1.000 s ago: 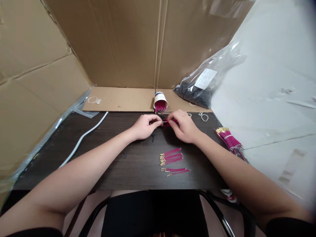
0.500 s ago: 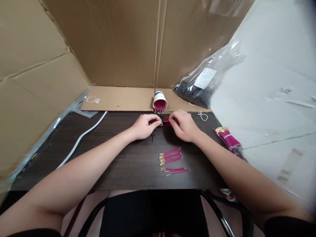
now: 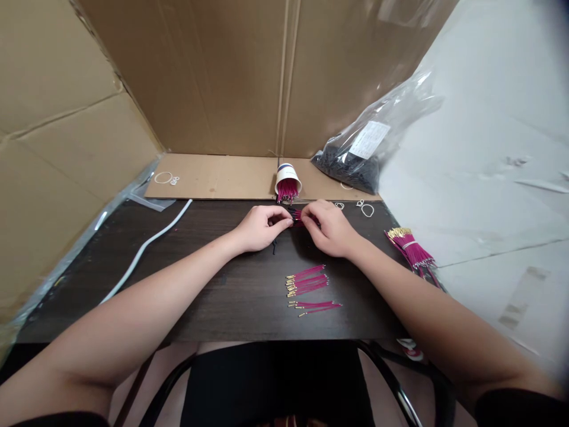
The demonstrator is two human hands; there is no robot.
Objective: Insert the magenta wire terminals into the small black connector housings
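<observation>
Both hands meet at the far middle of a dark table (image 3: 213, 296). The left hand (image 3: 258, 228) and right hand (image 3: 331, 230) pinch, fingertips together, on the two ends of a small clutch of magenta wires (image 3: 299, 218) held just above the tabletop, right in front of a tipped paper cup (image 3: 287, 181) with more wires spilling from its mouth. The wires look thin, short and very light, bendy rather than stiff, with smooth insulation that could slip; they are probably best held near the ends, beside the metal tips, with a gentle pinch so nothing kinks. They are bright pink with small gold tips. Nearer the person lie loose wires (image 3: 309, 281) in two small fans, and a banded bundle (image 3: 411, 249) rests at the right edge. A clear bag (image 3: 368, 151) of dark parts leans against cardboard behind.
</observation>
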